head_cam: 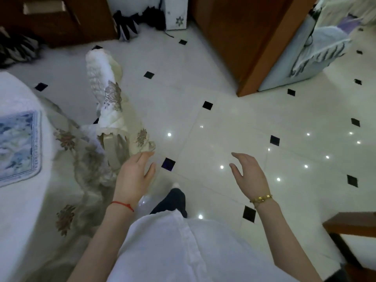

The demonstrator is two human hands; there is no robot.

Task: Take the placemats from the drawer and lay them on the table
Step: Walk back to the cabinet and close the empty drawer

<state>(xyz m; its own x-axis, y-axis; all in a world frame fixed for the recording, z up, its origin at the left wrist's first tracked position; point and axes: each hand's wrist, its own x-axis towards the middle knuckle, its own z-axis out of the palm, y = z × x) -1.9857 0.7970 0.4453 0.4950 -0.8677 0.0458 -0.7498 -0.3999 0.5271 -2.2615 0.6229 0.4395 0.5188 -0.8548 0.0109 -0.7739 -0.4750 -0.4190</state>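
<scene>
A blue-and-white patterned placemat lies flat on the round table, which is covered with a white cloth, at the left edge of view. My left hand hangs open over the floor beside a covered chair, holding nothing. My right hand is also open and empty, fingers apart, above the white floor tiles. No drawer front is clearly visible; a dark wooden cabinet stands at the top left.
A chair with a white floral cover stands between the table and me. A wooden door or panel rises at top centre-right, with cloth-covered items beside it. Another wooden piece is at right. Dark bags lie on the floor.
</scene>
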